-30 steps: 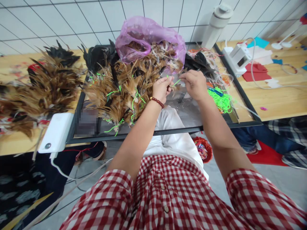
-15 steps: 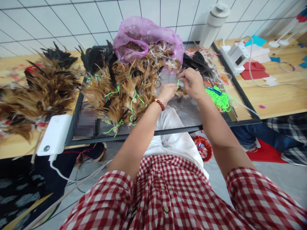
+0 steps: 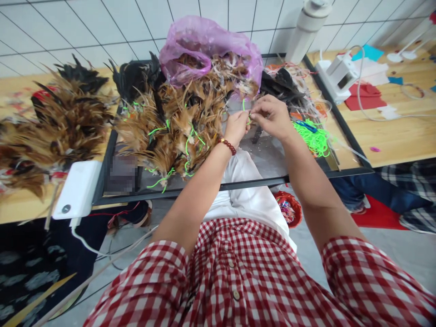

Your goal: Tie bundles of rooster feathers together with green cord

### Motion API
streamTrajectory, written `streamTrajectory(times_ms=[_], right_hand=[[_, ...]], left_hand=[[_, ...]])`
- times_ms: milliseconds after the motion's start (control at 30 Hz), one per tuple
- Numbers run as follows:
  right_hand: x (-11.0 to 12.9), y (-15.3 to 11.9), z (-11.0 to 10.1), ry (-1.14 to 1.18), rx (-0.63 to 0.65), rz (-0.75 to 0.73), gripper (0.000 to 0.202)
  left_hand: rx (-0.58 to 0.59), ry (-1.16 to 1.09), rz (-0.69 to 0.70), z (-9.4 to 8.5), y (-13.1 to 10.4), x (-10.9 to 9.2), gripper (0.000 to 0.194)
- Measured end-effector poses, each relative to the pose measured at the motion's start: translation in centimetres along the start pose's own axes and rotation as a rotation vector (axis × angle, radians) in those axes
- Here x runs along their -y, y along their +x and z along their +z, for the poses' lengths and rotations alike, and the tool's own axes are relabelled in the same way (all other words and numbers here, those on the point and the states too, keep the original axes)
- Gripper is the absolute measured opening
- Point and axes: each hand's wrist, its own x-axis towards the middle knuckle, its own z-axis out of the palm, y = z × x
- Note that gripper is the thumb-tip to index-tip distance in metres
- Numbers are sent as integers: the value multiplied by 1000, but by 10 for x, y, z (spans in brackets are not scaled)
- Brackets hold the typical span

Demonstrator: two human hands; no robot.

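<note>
A short bright green string (image 3: 244, 104) stands up from the fingers of my left hand (image 3: 237, 128), which are closed in a pinch. Close against them, my right hand (image 3: 272, 117) pinches at the same string with thumb and forefinger; a bit of green shows between the hands. Whether a feather is also in the left fingers is hidden. To the left of my hands lies a heap of brown feather bunches (image 3: 190, 118), several with green string on them. A pile of loose green string (image 3: 311, 138) with a dark blue tool (image 3: 305, 126) on it lies right of my right hand.
Behind the heap sits a purple plastic bag (image 3: 218, 38) of feathers. Black feathers (image 3: 284, 86) and a white bottle (image 3: 308, 32) are back right, near a white power strip (image 3: 332, 81). A white power bank (image 3: 78, 188) lies left. The black tray rim (image 3: 252, 181) crosses in front.
My hands have come closer together. The green string, earlier stretched between them, now sticks up above my left fingers, and my right fingertips have lowered slightly.
</note>
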Motion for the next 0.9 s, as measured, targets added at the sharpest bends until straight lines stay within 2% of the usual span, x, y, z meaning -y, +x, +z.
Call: streamTrajectory(times_ms=[267,433,600,700,800,900], right_hand=[[-1,0,0,34,-46,20,40],[2,1,6,35,-54,1,42],[2,2,4,38,-126,1,43],[2,1,1,100,-85,31,40],[4,0,2,170,14,67,37],[6,-1,8,192,84,81,45]], left_hand=[[21,-15,-6,-2,4,5,20],[48,-87,-46,-3,5,6,24],[57,-214,-107,-10,4,2,7],[39,-272,-131,-13,4,0,14],[29,-314,-143,-15,4,-1,18],[27,-326,-130,-16,4,-2,19]])
